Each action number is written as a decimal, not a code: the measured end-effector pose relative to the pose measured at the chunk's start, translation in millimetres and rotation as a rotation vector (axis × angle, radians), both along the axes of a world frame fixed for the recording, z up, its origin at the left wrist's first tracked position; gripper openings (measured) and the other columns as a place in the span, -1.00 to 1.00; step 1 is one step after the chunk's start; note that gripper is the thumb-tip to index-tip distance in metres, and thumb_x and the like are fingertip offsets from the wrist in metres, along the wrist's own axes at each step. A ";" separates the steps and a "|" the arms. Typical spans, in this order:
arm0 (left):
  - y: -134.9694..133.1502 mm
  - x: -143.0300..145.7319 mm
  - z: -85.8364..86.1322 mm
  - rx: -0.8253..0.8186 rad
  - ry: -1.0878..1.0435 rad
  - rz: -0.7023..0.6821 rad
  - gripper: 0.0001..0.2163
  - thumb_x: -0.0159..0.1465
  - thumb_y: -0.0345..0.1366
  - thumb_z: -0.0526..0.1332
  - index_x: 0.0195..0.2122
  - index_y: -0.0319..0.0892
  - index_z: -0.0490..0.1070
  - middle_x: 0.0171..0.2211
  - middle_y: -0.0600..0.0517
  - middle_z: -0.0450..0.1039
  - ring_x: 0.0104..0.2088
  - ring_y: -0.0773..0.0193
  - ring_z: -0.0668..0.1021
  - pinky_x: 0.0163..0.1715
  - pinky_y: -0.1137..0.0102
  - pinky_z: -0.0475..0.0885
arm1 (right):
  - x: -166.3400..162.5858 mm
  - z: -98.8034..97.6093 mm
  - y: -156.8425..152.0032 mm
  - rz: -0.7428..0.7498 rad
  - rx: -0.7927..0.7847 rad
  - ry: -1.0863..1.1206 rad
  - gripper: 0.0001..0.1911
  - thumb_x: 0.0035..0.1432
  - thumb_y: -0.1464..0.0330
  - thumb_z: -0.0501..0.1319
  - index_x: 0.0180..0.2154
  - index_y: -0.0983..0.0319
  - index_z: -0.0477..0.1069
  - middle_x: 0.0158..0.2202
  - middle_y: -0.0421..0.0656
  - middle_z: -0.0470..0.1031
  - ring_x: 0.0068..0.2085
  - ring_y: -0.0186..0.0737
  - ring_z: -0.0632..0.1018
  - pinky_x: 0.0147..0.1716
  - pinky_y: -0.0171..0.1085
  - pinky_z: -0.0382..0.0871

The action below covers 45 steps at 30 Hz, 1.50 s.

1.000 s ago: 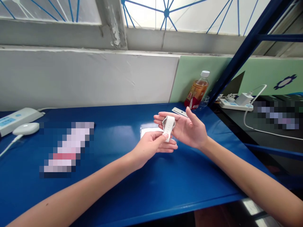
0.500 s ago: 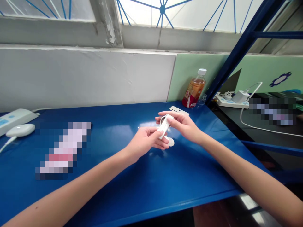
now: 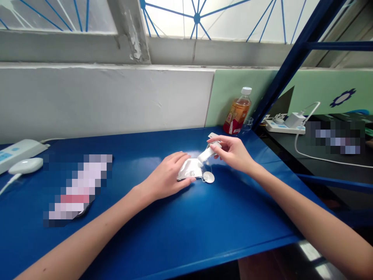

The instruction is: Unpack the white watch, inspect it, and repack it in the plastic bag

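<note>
My right hand pinches a white strap-like watch just above the blue table, its lower end tilted down to the left. My left hand lies on the table with its fingers closed on the edge of a clear plastic pouch, lifting it slightly. A small white round disc lies on the table just right of the pouch, below the watch. A thin white card lies behind my right hand.
A bottle of amber drink stands at the back right against a green panel. A white device and a white puck with a cord lie at far left. A power strip with a charger sits right of the blue frame post.
My left hand let go of the watch and dropped onto the pouch on the table. My right hand now holds the watch alone and has moved it slightly right and down.
</note>
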<state>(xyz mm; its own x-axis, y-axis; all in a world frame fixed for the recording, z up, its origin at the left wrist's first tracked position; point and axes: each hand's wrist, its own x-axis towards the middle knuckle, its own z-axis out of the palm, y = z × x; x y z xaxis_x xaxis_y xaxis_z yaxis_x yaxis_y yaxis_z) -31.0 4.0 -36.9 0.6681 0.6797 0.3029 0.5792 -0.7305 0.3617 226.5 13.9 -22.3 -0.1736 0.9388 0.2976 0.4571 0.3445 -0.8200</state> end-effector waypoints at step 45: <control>-0.9 -2.6 -13.3 0.030 0.010 0.073 -0.63 0.41 -0.20 0.09 0.19 -0.19 0.26 0.16 -0.18 0.36 0.18 -0.02 0.39 0.26 -0.05 0.13 | 0.8 -2.2 -5.2 0.265 0.329 -0.600 -0.72 0.32 0.32 0.10 -0.17 0.17 0.60 -0.18 -0.04 0.63 -0.16 -0.05 0.60 -0.16 -0.11 0.47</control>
<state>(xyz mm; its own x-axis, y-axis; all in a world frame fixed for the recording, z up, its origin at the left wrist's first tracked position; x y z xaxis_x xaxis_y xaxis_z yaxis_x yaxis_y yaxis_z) -33.6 3.0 -50.2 0.6204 0.7174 0.3168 0.6348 -0.6966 0.3342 227.3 8.7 -24.6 -0.6044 0.7208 0.3394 0.6618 0.6914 -0.2899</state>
